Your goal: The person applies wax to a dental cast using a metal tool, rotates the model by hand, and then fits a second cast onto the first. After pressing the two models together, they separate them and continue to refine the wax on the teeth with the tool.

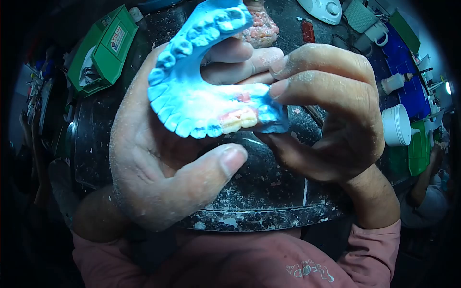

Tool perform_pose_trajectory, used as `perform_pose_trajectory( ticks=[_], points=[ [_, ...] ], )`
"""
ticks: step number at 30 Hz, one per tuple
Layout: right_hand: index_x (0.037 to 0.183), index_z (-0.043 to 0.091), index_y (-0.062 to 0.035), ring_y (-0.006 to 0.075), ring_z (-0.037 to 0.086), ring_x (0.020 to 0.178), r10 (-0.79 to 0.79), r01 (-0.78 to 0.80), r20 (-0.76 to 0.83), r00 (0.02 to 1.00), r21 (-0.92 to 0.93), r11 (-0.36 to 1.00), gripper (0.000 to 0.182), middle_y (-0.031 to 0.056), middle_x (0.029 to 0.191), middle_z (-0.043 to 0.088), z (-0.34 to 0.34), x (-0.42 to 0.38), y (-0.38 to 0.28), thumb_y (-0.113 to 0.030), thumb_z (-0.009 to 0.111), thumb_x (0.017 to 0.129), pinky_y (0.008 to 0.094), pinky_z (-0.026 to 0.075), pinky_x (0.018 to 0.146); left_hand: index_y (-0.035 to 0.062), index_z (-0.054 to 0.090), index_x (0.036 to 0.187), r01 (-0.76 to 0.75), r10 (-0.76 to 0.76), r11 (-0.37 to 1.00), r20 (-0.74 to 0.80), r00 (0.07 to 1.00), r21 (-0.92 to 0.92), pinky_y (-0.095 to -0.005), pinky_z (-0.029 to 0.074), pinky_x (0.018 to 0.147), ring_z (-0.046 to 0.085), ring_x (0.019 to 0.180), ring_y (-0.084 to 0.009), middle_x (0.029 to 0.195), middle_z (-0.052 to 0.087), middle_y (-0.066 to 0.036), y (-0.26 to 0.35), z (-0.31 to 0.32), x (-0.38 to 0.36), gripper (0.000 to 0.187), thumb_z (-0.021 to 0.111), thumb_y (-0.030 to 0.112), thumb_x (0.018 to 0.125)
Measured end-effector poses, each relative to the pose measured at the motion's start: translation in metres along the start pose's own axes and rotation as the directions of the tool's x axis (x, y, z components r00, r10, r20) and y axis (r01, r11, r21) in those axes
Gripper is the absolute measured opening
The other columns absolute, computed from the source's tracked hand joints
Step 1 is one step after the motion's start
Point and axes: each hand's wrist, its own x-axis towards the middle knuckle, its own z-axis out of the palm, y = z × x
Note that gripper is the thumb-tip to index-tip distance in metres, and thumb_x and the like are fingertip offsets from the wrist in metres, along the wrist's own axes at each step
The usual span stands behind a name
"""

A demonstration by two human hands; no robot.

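A blue dental cast (189, 91), shaped like a horseshoe with a row of teeth, is held up above the bench between my two hands. Cream-coloured artificial teeth (238, 122) with pink wax around them sit on its lower right arm. My left hand (149, 177) cradles the cast from behind and the left; its thumb stands apart from it and some fingers show through the arch. With fingertips above and the thumb partly hidden below, my right hand (331, 105) pinches the cast's right end. Whitish dust covers both hands.
Behind the cast sits a pinkish lumpy piece (261, 29). A green bin (108, 53) lies at the back left. On the right are a white tub (396, 126), a white mug (377, 33) and a white device (326, 8). The dark bench edge (259, 218) is scuffed. Other people's arms show at both sides.
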Motion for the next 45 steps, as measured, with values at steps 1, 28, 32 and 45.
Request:
perform_pose_trajectory(
  ticks=[1, 28, 32, 45],
  points=[
    [0.101, 0.060, 0.0024, 0.0218, 0.060, 0.093, -0.001, 0.002, 0.019, 1.000, -0.006, 1.000, 0.043, 0.0162, 0.104, 0.056, -0.001, 0.000, 0.000, -0.007, 0.082, 0.064, 0.0309, 0.051, 0.078, -0.0031, 0.028, 0.139, 0.113, -0.107, 0.990, -0.070, 0.992, 0.079, -0.0412, 0.038, 0.106, 0.045, 0.128, -0.0323, 0.139, 0.038, -0.029, 0.007, 0.005, 0.001, 0.071, 0.064, 0.019, 0.082],
    [0.095, 0.059, 0.0044, 0.0162, 0.062, 0.083, 0.317, -0.215, -0.117, 0.941, 0.517, 0.829, 0.030, 0.0114, 0.092, 0.057, 0.026, -0.005, -0.014, 0.006, 0.069, 0.067, 0.0261, 0.051, 0.075, -0.0071, 0.031, 0.134, 0.080, -0.076, 0.996, -0.078, 0.994, 0.051, -0.0408, 0.042, 0.102, 0.052, 0.116, -0.0255, 0.125, 0.048, -0.017, -0.007, -0.028, -0.025, 0.086, 0.063, 0.055, 0.083],
    [0.104, 0.054, 0.0043, 0.0173, 0.060, 0.091, 0.443, -0.334, -0.110, 0.890, 0.503, 0.797, 0.037, 0.0123, 0.099, 0.056, 0.021, -0.001, -0.022, 0.006, 0.069, 0.070, 0.0266, 0.053, 0.077, -0.0068, 0.032, 0.133, -0.007, 0.010, 0.986, -0.016, 1.000, 0.168, -0.0415, 0.041, 0.103, 0.050, 0.119, -0.0256, 0.126, 0.047, -0.017, -0.016, -0.031, -0.026, 0.079, 0.062, 0.050, 0.087],
    [0.113, 0.060, 0.0036, 0.0154, 0.066, 0.089, 0.737, -0.588, 0.100, 0.668, 0.679, 0.440, 0.026, 0.0133, 0.102, 0.067, 0.013, -0.002, -0.025, -0.007, 0.063, 0.089, 0.0258, 0.057, 0.074, 0.0048, 0.038, 0.119, 0.108, -0.112, 0.993, -0.126, 0.986, -0.041, -0.0399, 0.026, 0.112, 0.036, 0.133, -0.0309, 0.143, 0.031, -0.028, -0.016, -0.008, -0.011, 0.052, 0.069, 0.012, 0.078]
  ],
)
